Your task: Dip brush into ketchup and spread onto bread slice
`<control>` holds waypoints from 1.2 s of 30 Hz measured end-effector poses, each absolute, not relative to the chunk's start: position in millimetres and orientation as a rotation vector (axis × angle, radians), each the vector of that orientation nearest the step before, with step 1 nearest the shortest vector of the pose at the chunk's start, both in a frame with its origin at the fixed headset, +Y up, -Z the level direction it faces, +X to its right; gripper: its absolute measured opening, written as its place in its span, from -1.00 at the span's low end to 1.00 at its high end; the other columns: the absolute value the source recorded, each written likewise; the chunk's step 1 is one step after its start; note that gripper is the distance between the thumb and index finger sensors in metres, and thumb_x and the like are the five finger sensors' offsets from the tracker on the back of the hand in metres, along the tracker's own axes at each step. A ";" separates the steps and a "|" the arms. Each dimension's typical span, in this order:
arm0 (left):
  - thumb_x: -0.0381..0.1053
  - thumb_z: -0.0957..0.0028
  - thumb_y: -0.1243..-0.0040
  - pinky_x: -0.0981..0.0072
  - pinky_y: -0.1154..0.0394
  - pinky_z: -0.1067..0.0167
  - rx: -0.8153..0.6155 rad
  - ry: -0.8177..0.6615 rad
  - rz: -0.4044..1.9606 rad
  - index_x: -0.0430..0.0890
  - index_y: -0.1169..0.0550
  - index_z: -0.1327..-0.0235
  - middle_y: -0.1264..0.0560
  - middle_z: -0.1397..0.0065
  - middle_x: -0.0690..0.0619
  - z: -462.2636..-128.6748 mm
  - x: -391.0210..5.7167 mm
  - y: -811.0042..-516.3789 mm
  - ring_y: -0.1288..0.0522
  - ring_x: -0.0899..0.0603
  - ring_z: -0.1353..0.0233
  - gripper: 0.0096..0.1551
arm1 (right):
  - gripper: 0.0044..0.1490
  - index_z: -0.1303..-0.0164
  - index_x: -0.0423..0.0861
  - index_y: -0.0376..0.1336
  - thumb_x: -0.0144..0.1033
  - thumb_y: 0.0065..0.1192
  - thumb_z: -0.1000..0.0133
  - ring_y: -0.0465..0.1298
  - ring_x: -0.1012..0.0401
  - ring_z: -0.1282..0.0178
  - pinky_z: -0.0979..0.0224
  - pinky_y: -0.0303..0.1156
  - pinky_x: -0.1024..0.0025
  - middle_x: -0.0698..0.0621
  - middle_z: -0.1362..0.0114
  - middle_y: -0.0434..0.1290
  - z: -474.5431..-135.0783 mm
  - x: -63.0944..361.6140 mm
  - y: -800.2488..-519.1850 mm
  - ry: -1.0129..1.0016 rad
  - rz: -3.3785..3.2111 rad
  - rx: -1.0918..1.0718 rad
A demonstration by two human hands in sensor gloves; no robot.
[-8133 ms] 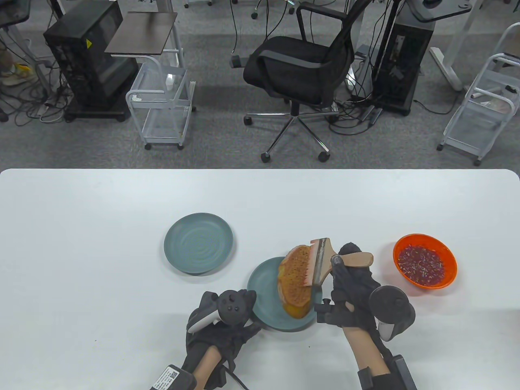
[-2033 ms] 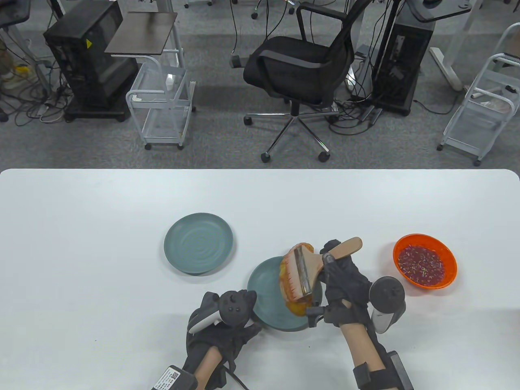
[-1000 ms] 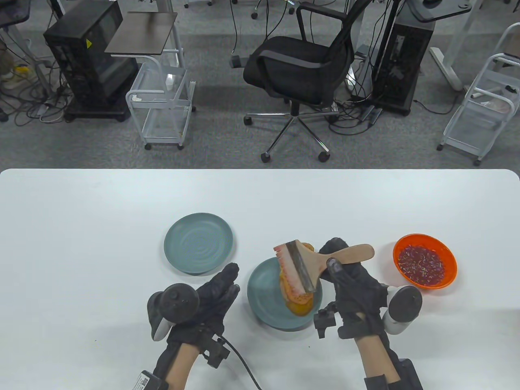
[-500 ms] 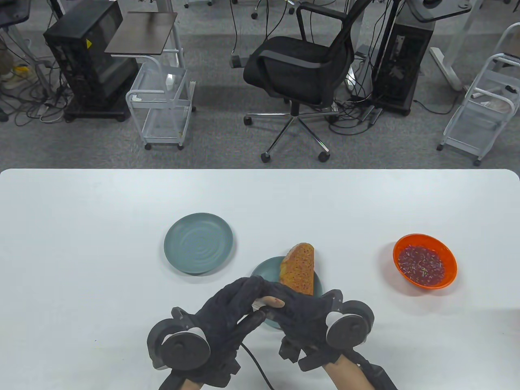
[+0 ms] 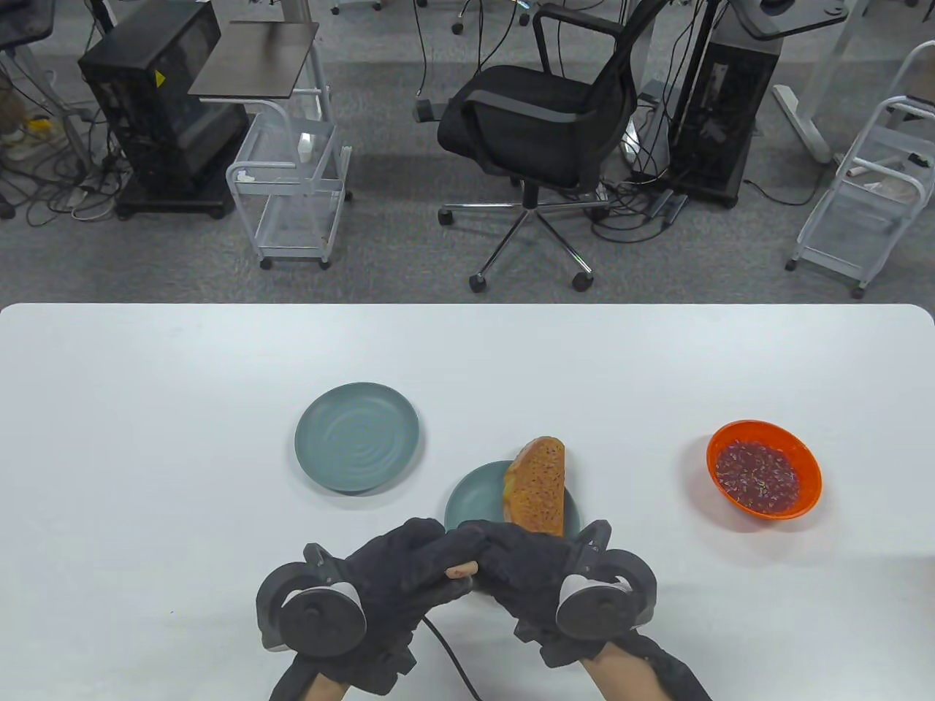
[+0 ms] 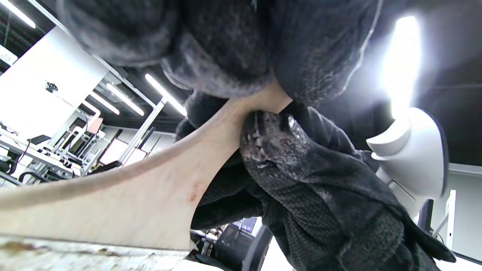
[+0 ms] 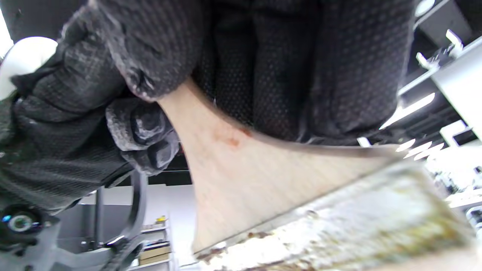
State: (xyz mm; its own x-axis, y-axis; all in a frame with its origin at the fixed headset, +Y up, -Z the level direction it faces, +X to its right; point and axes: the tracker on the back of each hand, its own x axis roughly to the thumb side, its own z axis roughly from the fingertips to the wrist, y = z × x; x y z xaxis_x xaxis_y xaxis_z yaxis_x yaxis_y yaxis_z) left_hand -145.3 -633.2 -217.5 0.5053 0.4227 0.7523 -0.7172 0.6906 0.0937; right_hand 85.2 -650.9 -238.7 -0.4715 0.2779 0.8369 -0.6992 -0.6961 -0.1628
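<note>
The bread slice, orange-brown and speckled red, lies on the right side of a teal plate. The orange bowl of ketchup stands to the right. My left hand and right hand meet in front of the plate, both gripping the wooden brush handle; only its tip shows there. In the left wrist view the handle runs between both hands' fingers. The right wrist view shows the handle and the stained metal ferrule. The bristles are hidden.
A second, empty teal plate sits left of the bread plate. A cable trails from the left wrist over the white table. An office chair and carts stand beyond the far edge.
The right hand lifted the brush off the bread and drew it back toward the table's front. The left hand came across to it. Both now grip the handle, slightly nearer the front than half a second ago.
</note>
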 end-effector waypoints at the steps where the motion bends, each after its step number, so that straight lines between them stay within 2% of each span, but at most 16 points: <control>1: 0.08 -0.14 -0.41 0.13 -0.63 0.20 0.458 -0.767 0.759 -0.04 -0.67 -0.30 -0.57 -0.23 -0.17 -217.2 -148.5 -631.9 -0.68 -0.01 0.19 -0.51 | -0.44 -0.29 -0.07 0.41 -0.15 0.35 -0.11 0.69 -0.14 -0.11 -0.04 0.65 0.00 -0.22 -0.28 0.53 -238.5 92.5 -648.9 -0.712 2.194 1.086; 3: 0.06 -0.12 -0.43 0.14 -0.65 0.22 0.513 -0.753 0.844 -0.07 -0.68 -0.28 -0.59 -0.29 -0.16 -216.1 -156.9 -627.5 -0.71 -0.01 0.17 -0.51 | -0.40 -0.38 -0.07 0.34 -0.08 0.21 -0.17 0.62 -0.18 -0.20 -0.12 0.60 -0.04 -0.24 -0.36 0.47 -241.5 112.1 -647.1 -0.730 2.223 1.039; 5: 0.05 -0.12 -0.43 0.15 -0.69 0.23 0.571 -0.722 0.882 -0.06 -0.68 -0.28 -0.60 -0.31 -0.15 -213.3 -167.3 -624.4 -0.75 -0.01 0.16 -0.51 | -0.39 -0.42 -0.09 0.31 -0.12 0.19 -0.18 0.54 -0.24 -0.28 -0.22 0.51 -0.14 -0.28 -0.41 0.40 -245.7 135.0 -649.1 -0.759 2.288 0.939; 8: 0.05 -0.12 -0.43 0.12 -0.73 0.19 0.615 -0.693 0.937 -0.05 -0.68 -0.28 -0.65 -0.28 -0.16 -211.2 -180.4 -624.1 -0.80 -0.01 0.13 -0.52 | -0.35 -0.47 -0.08 0.27 -0.08 0.16 -0.18 0.48 -0.24 -0.37 -0.29 0.44 -0.18 -0.27 -0.47 0.34 -256.3 164.8 -657.8 -0.853 2.489 0.814; 9: 0.04 -0.12 -0.43 0.11 -0.74 0.18 0.633 -0.687 0.958 -0.06 -0.68 -0.28 -0.65 -0.27 -0.17 -210.6 -185.2 -625.0 -0.81 -0.02 0.13 -0.52 | -0.32 -0.49 -0.06 0.25 -0.04 0.15 -0.18 0.45 -0.24 -0.42 -0.32 0.42 -0.20 -0.25 -0.50 0.32 -263.2 175.6 -664.6 -0.825 2.603 0.766; 13: 0.03 -0.13 -0.43 0.07 -0.75 0.13 0.687 -0.630 0.953 -0.07 -0.67 -0.29 -0.65 -0.28 -0.15 -209.8 -200.2 -628.6 -0.82 -0.04 0.11 -0.52 | -0.14 -0.66 -0.06 0.01 0.09 0.07 -0.21 0.09 -0.26 -0.66 -0.50 0.08 -0.29 -0.26 -0.68 0.03 -282.8 194.3 -697.0 -0.488 2.830 0.562; 18: -0.01 -0.12 -0.45 0.04 -0.80 0.08 0.725 -0.564 0.851 -0.09 -0.68 -0.27 -0.67 -0.28 -0.18 -213.4 -215.3 -630.7 -0.87 -0.10 0.03 -0.53 | -0.01 -0.69 -0.13 -0.18 0.15 -0.02 -0.21 -0.17 -0.30 -0.66 -0.50 -0.08 -0.33 -0.32 -0.70 -0.20 -292.0 196.1 -722.6 -0.248 2.888 0.312; 20: -0.02 -0.11 -0.46 0.06 -0.82 0.06 0.736 -0.538 0.808 -0.11 -0.68 -0.27 -0.67 -0.27 -0.20 -215.7 -221.6 -631.5 -0.88 -0.11 0.02 -0.53 | -0.02 -0.68 -0.13 -0.21 0.12 -0.02 -0.21 -0.23 -0.28 -0.66 -0.51 -0.13 -0.32 -0.30 -0.69 -0.24 -293.7 194.1 -728.9 -0.185 2.888 0.306; 23: -0.07 -0.12 -0.46 0.00 -0.79 -0.02 0.708 -0.506 0.782 -0.12 -0.66 -0.30 -0.63 -0.33 -0.22 -222.6 -229.0 -636.1 -0.86 -0.18 -0.07 -0.53 | -0.03 -0.67 -0.14 -0.21 0.11 -0.02 -0.22 -0.24 -0.27 -0.65 -0.51 -0.13 -0.31 -0.30 -0.68 -0.25 -296.6 196.0 -735.9 -0.145 2.931 0.276; 26: -0.11 -0.15 -0.43 -0.05 -0.74 -0.12 0.620 -0.478 0.724 -0.13 -0.61 -0.35 -0.57 -0.40 -0.23 -237.8 -236.0 -644.1 -0.80 -0.23 -0.19 -0.51 | -0.04 -0.67 -0.14 -0.20 0.10 -0.02 -0.22 -0.25 -0.26 -0.65 -0.51 -0.15 -0.31 -0.29 -0.68 -0.26 -296.8 197.7 -740.8 -0.111 2.917 0.259; 29: -0.16 -0.17 -0.41 -0.08 -0.67 -0.20 0.521 -0.449 0.723 -0.15 -0.56 -0.38 -0.51 -0.46 -0.24 -261.1 -244.0 -660.5 -0.74 -0.29 -0.28 -0.50 | -0.03 -0.67 -0.14 -0.20 0.11 -0.01 -0.22 -0.24 -0.26 -0.65 -0.51 -0.15 -0.31 -0.28 -0.69 -0.25 -296.5 199.6 -741.2 -0.108 2.900 0.260; 32: -0.16 -0.15 -0.40 -0.06 -0.65 -0.23 0.487 -0.435 0.671 -0.13 -0.54 -0.38 -0.50 -0.46 -0.22 -283.6 -246.9 -678.2 -0.72 -0.28 -0.31 -0.49 | -0.04 -0.67 -0.14 -0.19 0.11 -0.01 -0.22 -0.24 -0.26 -0.65 -0.51 -0.14 -0.30 -0.29 -0.69 -0.24 -296.9 204.8 -739.0 -0.120 2.872 0.249; 36: -0.22 -0.15 -0.39 -0.05 -0.59 -0.27 0.367 -0.428 0.599 -0.10 -0.52 -0.38 -0.48 -0.48 -0.20 -311.6 -242.4 -704.2 -0.70 -0.26 -0.35 -0.49 | -0.03 -0.68 -0.14 -0.19 0.11 -0.01 -0.22 -0.23 -0.26 -0.65 -0.51 -0.15 -0.30 -0.29 -0.69 -0.24 -296.4 216.8 -738.6 -0.115 2.854 0.226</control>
